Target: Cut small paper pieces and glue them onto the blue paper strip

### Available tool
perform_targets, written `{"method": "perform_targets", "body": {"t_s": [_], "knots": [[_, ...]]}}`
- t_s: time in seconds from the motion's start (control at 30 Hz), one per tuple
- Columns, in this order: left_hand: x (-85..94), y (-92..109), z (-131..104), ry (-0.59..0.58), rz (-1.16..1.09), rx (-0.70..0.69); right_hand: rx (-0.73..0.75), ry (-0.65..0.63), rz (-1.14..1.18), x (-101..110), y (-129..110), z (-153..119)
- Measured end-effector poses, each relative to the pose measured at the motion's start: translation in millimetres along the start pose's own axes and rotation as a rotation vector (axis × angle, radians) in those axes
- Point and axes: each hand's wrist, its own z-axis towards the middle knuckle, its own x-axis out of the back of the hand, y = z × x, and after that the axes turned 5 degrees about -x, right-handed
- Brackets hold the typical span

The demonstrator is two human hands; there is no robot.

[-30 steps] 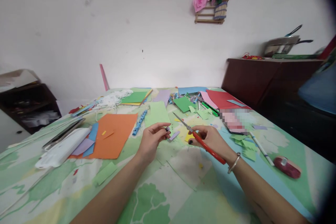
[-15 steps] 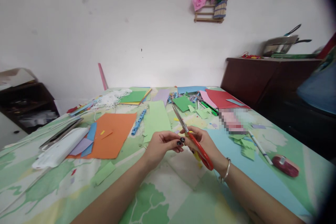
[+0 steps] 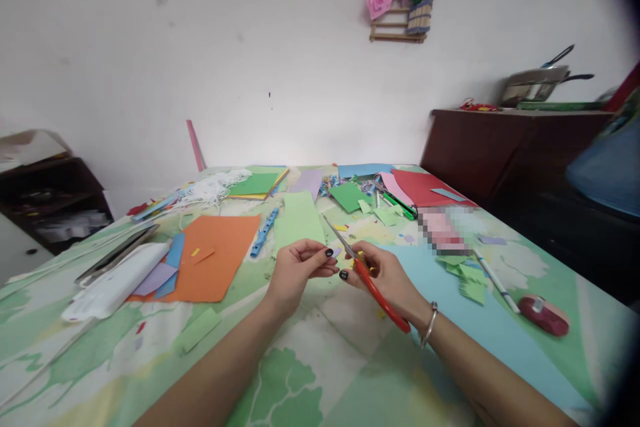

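Left hand point(image 3: 295, 275) has parted from right hand point(image 3: 393, 280), which grips scissors point(image 3: 375, 290) over table point(image 3: 350, 373), blades near left fingertips point(image 3: 329, 253), whose pinch I can't read for contents; an inward swing could nick them.

passable: front-centre tablecloth point(image 3: 320, 380) | blocking ahead: red-handled scissors point(image 3: 379, 296) | blocking left: long white object point(image 3: 117, 280)

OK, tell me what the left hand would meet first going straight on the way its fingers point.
Probably the right hand, thumb first: it lies just ahead of the left hand in the picture. Depth is unclear from one view, so they could miss.
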Motion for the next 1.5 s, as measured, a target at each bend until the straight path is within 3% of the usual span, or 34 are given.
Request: {"method": "perform_targets", "body": {"t_s": [0.17, 0.4, 1.5], "knots": [[1.6, 4, 2, 0.005, -0.04, -0.089, 0.124, 0.054, -0.293, 0, -2, -1], [1.6, 4, 2, 0.0, -0.041, -0.059, 0.159, 0.124, -0.444, -4, 4, -2], [11.8, 18, 5, -0.061, 0.093, -0.03, 0.193, 0.091, -0.534, 0, 0, -3]]}}
